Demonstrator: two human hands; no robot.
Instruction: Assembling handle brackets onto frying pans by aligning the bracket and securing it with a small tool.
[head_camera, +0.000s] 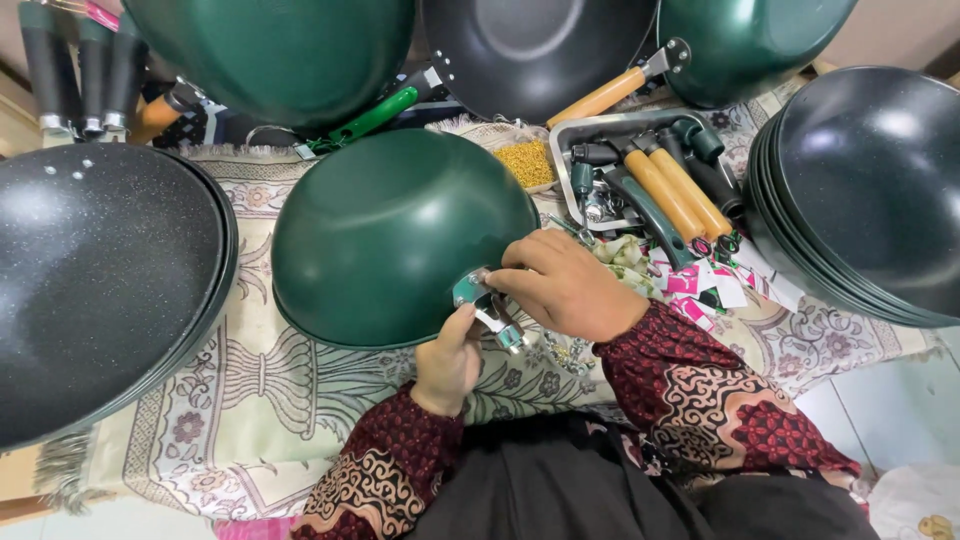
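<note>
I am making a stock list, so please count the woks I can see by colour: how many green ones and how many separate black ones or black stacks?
Green woks: 3, one upturned under both hands, two at the top
Single black wok: 1
Black wok stacks: 2, left and right; woks per stack cannot be told
Total: 6

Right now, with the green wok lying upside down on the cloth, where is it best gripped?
Probably at the metal handle bracket on the green wok, coming from the wearer's side, where left hand and right hand already meet. The domed back is smooth and gives fingers nothing to hold.
</note>
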